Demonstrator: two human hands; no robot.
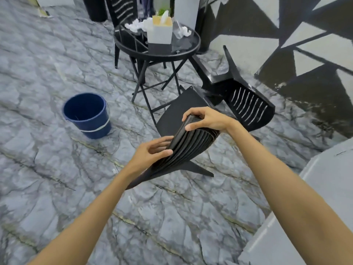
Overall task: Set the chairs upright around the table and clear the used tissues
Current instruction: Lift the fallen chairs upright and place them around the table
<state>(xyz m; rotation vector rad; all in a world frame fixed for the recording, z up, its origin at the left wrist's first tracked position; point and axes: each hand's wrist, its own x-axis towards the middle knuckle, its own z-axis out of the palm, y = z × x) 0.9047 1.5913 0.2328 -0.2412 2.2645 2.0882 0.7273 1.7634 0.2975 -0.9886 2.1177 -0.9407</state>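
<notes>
Right hand (207,119): fingers curled over the top edge of the near chair's (183,119) slatted backrest, thumb beneath, pinching the rail.

Left hand (150,153): fingers bent around the lower side of the same backrest, thumb on the slats; a looser hold.

Near chair: black plastic, tilted, seat facing the table, one leg splayed on the floor (57,169); not yet square on its feet.

Second chair (246,104): black, tipped on its side between table and patterned wall, legs toward the table. Untouched.

Third chair (122,14): upright behind the table.

Table (191,48): round, black, glass-topped, on folding legs. Crumpled used tissues (136,25) lie on its far left part and another at its right edge.

Risks, judged: the near chair's front stands close to the table legs; a swing or push while righting it could knock the light frame and spill what stands on top. The smooth backrest could slip from the looser left grip.

Containers: white tissue box (159,33) on the table, one sheet standing from its top; blue bucket (87,115) on the floor left of the table, apparently empty.
</notes>
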